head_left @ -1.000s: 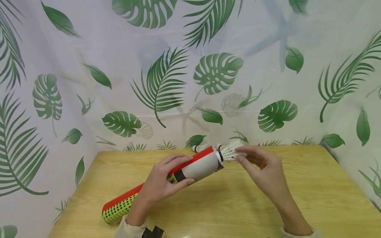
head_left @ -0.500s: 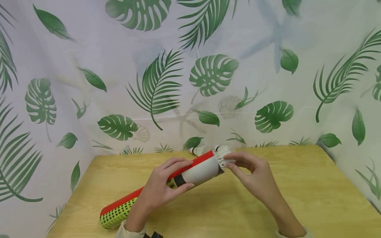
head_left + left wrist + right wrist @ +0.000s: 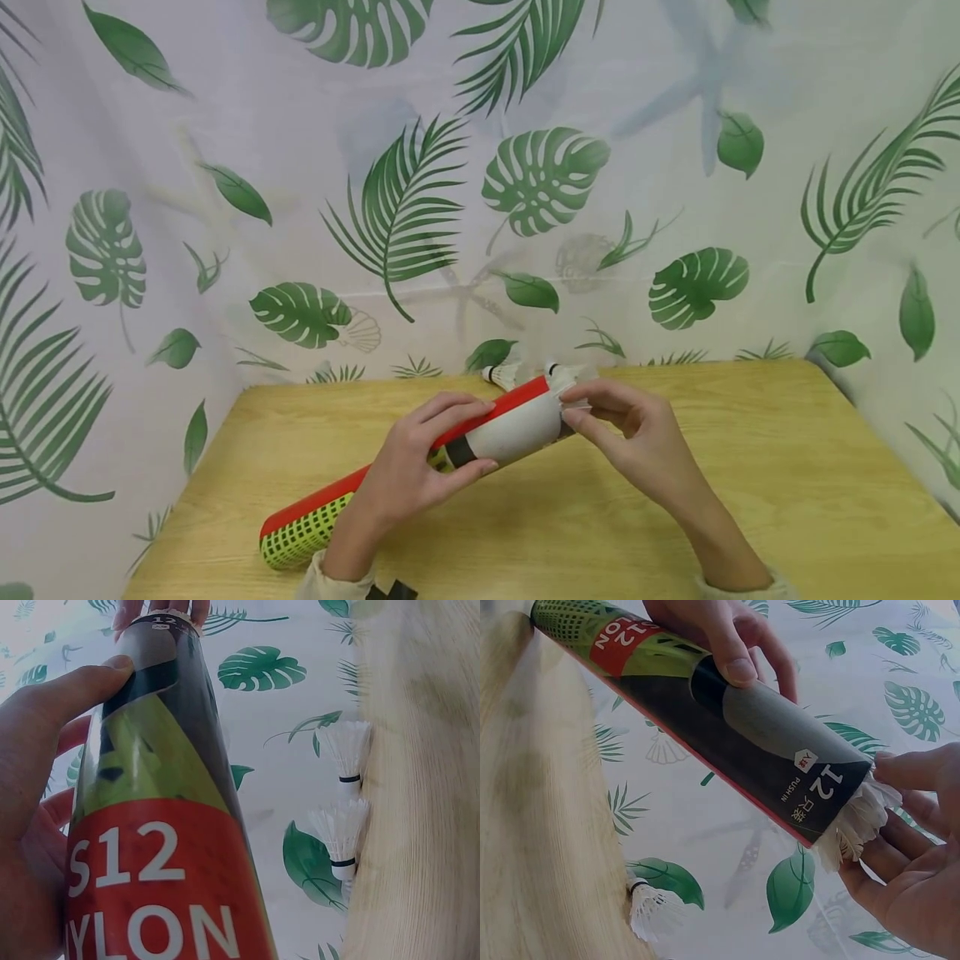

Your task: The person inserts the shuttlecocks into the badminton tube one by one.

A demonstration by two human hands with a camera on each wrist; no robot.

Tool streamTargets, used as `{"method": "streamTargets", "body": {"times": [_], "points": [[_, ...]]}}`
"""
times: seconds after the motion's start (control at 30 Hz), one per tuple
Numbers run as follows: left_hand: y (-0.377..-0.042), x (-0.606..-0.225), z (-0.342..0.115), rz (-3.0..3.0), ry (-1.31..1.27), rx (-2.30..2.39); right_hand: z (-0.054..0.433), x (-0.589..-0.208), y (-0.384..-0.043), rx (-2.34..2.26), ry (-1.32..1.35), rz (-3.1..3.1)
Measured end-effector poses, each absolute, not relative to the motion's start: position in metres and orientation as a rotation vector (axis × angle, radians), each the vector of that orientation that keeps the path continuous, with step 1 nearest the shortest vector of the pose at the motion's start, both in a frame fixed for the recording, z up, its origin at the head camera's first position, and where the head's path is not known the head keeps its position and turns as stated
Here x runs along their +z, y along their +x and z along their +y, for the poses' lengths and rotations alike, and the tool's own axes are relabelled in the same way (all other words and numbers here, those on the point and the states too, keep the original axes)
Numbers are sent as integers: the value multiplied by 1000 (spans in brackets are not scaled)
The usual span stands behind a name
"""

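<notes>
A shuttlecock tube [image 3: 517, 429], red, grey and yellow-green with a mesh pattern, lies slanted in my left hand [image 3: 412, 467]. The thumb and fingers grip it around the middle, and its lower end points to the near left. At the upper right end, my right hand [image 3: 645, 437] pinches the feathered skirt of a shuttlecock [image 3: 864, 821]. Only the skirt sticks out of the tube's mouth; the cork is hidden inside. In the left wrist view the tube [image 3: 157, 847] fills the foreground, and the fingertips of the right hand show beyond its far end.
Two more white shuttlecocks, one nearer [image 3: 337, 836] and one farther [image 3: 345, 754], lie at the back edge of the wooden table [image 3: 570, 525]. A cloth with green leaves [image 3: 420, 200] hangs right behind that edge.
The shuttlecock has gone from mostly outside the tube, cork at the mouth, to inside up to its skirt. My right hand moved left with it; the left hand keeps its grip.
</notes>
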State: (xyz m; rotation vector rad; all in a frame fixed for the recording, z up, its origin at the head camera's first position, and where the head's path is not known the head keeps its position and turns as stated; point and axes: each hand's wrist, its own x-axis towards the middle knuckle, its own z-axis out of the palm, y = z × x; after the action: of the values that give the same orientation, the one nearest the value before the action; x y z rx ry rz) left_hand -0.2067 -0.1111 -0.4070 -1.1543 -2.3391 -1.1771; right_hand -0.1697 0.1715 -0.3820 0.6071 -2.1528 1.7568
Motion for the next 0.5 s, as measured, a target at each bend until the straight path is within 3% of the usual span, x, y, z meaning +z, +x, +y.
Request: {"method": "streamTargets", "body": {"times": [0.5], "points": [[-204,-405,-111,-2335,-1140,-1172,163,-388,-170,1806,667,-2169]]}}
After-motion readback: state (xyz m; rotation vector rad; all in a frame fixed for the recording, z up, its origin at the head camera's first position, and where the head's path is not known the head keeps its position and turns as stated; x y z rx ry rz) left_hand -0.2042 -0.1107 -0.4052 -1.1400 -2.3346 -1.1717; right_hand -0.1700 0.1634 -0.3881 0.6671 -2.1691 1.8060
